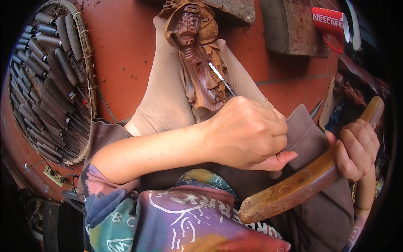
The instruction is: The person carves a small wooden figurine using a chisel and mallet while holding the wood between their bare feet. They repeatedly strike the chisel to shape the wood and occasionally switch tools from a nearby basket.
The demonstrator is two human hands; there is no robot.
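My left hand (249, 134) is closed round a chisel (220, 76), and the butt of its handle pokes out below my fingers. The thin steel blade slants up and left to the reddish-brown wood carving (201, 84), its tip against or just over the robed figure's side. Both my feet, in tan socks (161, 90), flank the carving. On the right, my right hand (357, 147) grips a long wooden mallet (302, 185) by its narrower end. The mallet's thick end lies low, close to the chisel's butt; whether they touch, I cannot tell.
A round wicker basket (90, 63) at left holds many dark-handled carving tools (50, 88). Wood blocks (289, 29) stand on the red tiled floor (121, 42) at the back. A red mug (329, 23) sits at far right. A power socket (53, 174) lies lower left.
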